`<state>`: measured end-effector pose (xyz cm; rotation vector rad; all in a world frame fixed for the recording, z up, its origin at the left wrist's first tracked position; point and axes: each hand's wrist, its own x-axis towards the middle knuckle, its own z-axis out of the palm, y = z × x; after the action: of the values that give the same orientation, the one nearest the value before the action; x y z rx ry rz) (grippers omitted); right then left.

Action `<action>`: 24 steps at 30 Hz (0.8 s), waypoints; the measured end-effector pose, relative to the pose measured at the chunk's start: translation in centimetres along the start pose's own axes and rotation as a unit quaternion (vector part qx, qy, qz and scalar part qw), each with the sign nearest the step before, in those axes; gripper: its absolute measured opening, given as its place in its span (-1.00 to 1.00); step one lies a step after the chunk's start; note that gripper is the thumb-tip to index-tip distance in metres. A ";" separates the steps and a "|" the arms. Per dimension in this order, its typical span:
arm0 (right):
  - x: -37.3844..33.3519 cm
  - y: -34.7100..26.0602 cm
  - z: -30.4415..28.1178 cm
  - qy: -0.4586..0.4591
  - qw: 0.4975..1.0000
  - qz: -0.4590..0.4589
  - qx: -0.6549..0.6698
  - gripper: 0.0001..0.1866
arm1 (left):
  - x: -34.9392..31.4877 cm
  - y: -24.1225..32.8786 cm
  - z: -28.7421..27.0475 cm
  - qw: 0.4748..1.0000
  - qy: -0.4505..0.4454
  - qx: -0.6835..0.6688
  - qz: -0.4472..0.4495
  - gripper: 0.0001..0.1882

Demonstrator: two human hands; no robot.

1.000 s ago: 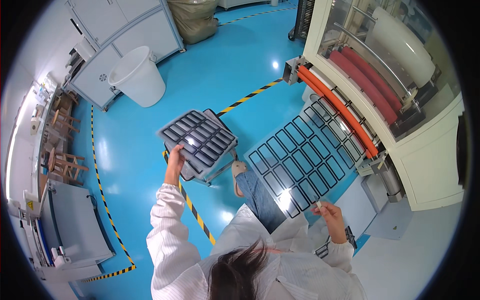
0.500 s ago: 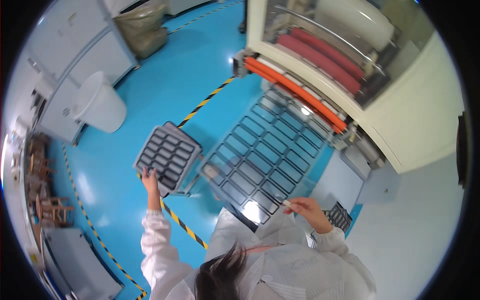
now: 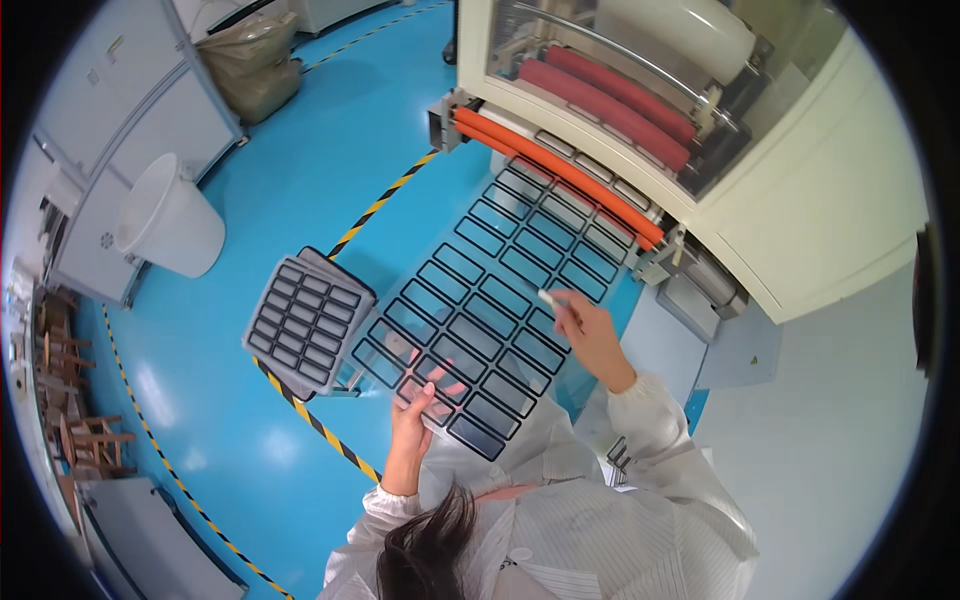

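Steadying sheet [image 3: 490, 305]: your left hand [image 3: 409, 428] pinches its near edge; far end by orange roller [image 3: 575, 185].
White tool [image 3: 546, 297]: pinched in right hand [image 3: 592, 335], over sheet.
Next move: probably needs left grip firm.

Bright, fairly even light leaves soft pale glare on the blue floor [image 3: 230, 400] left of the left hand [image 3: 412, 418], which looks reasonably sharp like the right hand [image 3: 592, 342], while far outside both, straight lines bow toward the darkened fisheye rim.
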<state>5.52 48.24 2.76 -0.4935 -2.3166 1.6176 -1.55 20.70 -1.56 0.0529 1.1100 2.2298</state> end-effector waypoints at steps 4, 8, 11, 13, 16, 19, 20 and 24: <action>6.1 1.7 3.9 0.076 0.957 -0.237 -0.146 -0.73 | -0.8 0.6 0.6 0.999 0.014 0.043 0.000 -0.29; 8.9 0.8 7.2 0.029 0.933 -0.261 -0.245 -0.75 | -1.6 1.5 1.2 0.998 0.029 0.061 0.006 -0.29; 9.8 0.1 8.7 0.013 0.936 -0.267 -0.227 -0.75 | -2.2 1.9 1.1 0.997 0.035 0.066 0.012 -0.29; 10.1 0.2 9.4 0.010 0.938 -0.270 -0.217 -0.75 | -2.6 2.1 1.2 0.997 0.033 0.067 0.012 -0.30; 10.4 0.4 9.9 -0.005 0.941 -0.257 -0.218 -0.75 | -2.8 2.3 1.7 0.995 0.058 0.079 0.007 -0.28; 10.5 0.5 10.3 -0.015 0.938 -0.259 -0.228 -0.74 | -2.9 2.6 1.7 0.994 0.058 0.095 0.007 -0.30; 10.5 0.6 10.4 -0.021 0.937 -0.258 -0.235 -0.74 | -2.9 2.6 1.6 0.993 0.060 0.098 0.008 -0.31; 11.4 0.8 10.9 -0.032 0.924 -0.279 -0.259 -0.74 | -3.0 3.0 2.3 0.991 0.077 0.107 0.002 -0.35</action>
<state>-9.11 44.08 -1.38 0.1340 -2.5996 0.7691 -0.01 19.29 2.80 -0.0286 1.4319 2.1387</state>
